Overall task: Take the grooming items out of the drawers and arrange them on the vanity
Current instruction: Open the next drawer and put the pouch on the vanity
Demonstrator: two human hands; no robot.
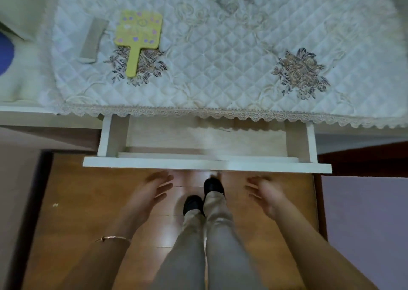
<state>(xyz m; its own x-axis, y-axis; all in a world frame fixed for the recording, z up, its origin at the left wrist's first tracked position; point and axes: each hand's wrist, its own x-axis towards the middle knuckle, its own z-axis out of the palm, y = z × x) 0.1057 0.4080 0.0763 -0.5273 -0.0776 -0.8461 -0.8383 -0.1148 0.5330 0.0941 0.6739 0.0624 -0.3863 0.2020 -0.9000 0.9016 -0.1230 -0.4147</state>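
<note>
Head view checked – what could go wrong?
– With the left hand [152, 188] and right hand [265, 192] both spread and nothing held, just short of the drawer [207, 165], the lace edge [198, 113] hanging just beyond could be trapped if the drawer is pushed carelessly
– And the contents?
– Nothing is seen in the drawer; its rear is hidden. The yellow hand mirror [139, 31] and pale comb [91, 40] are laid on the quilted cloth [220, 58], far ahead, left of the left hand

Quilted white cloth [220, 58], lace trim [198, 113] along its front edge, embroidered flower [301, 73] towards the right. Glossy brown wooden floor [77, 201]; black shoes [213, 186] standing on it, beige trousers [223, 245] above them. Blue rounded object [5, 56], far left, cut off by the frame.
</note>
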